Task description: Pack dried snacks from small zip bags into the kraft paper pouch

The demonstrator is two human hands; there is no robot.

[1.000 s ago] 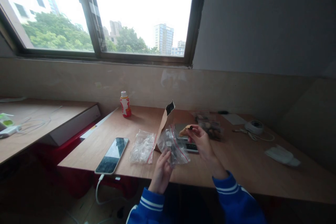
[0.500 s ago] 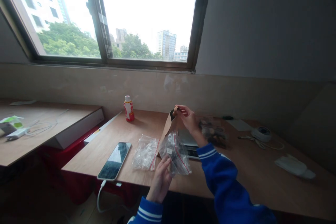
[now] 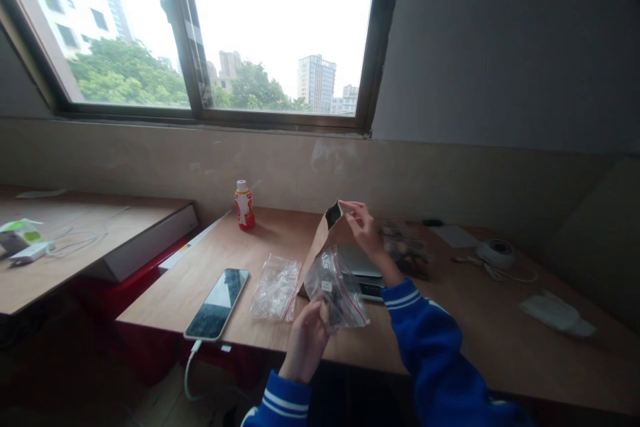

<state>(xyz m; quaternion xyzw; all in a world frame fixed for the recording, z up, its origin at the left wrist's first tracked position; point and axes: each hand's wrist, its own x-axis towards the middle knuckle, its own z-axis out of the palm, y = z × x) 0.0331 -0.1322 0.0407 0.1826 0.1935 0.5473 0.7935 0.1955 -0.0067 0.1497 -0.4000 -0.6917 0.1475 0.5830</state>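
My left hand (image 3: 304,340) is closed on the lower edge of a clear zip-lock bag (image 3: 345,300) with a red seal line and a small white label. Behind it leans a brown paper bag (image 3: 316,247), tilted, its dark mouth gaping toward the top. At that mouth, my right hand (image 3: 366,232) pinches the right side of the rim between thumb and fingers. Another clear zip-lock bag (image 3: 274,288) lies flat just left of the paper bag. Partly hidden behind my right forearm is a silver scale-like device (image 3: 359,260). What the paper bag contains is too dark to make out.
A phone (image 3: 217,303) on a white cable lies near the front left edge. A red-and-white bottle (image 3: 245,205) stands toward the back. To the right are bags of dark items (image 3: 407,255), a white dome-shaped device (image 3: 496,253) with a cable, and a white cloth-like item (image 3: 557,313).
My right hand's fingers have shifted at the paper bag's rim, and its mouth now gapes wider. The dark bit at my fingertips no longer shows. My left hand stays on the zip-lock bag.
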